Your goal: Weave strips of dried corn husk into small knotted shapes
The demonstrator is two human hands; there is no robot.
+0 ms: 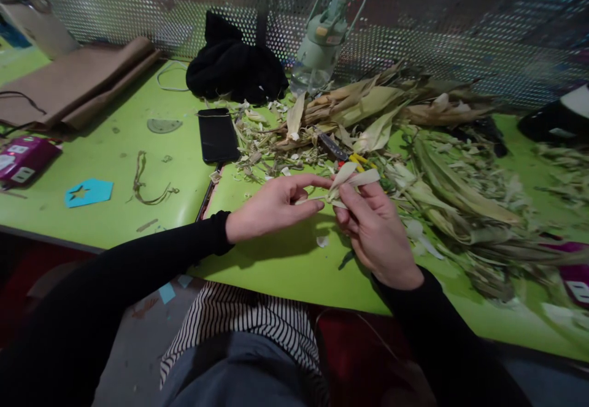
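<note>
**Both Hands on Husk Strip Above Counter Edge**

The husk strip was held just above the green counter, near its front edge, between the two hands. The right hand was clamped on the strip, with the fingers curled around it and its pale ends standing out above the knuckles. The left hand was pinched on the strip's near end between thumb and index finger, and the index fingertip met the right hand.

Just behind the hands lay a yellow-handled cutter, partly covered by scraps. A pile of dried husks spread across the counter behind and to the right. A black phone lay flat to the left of the pile. A pale green bottle and a black cloth stood at the rear against the perforated screen. A blue tag lay well apart to the left.
</note>
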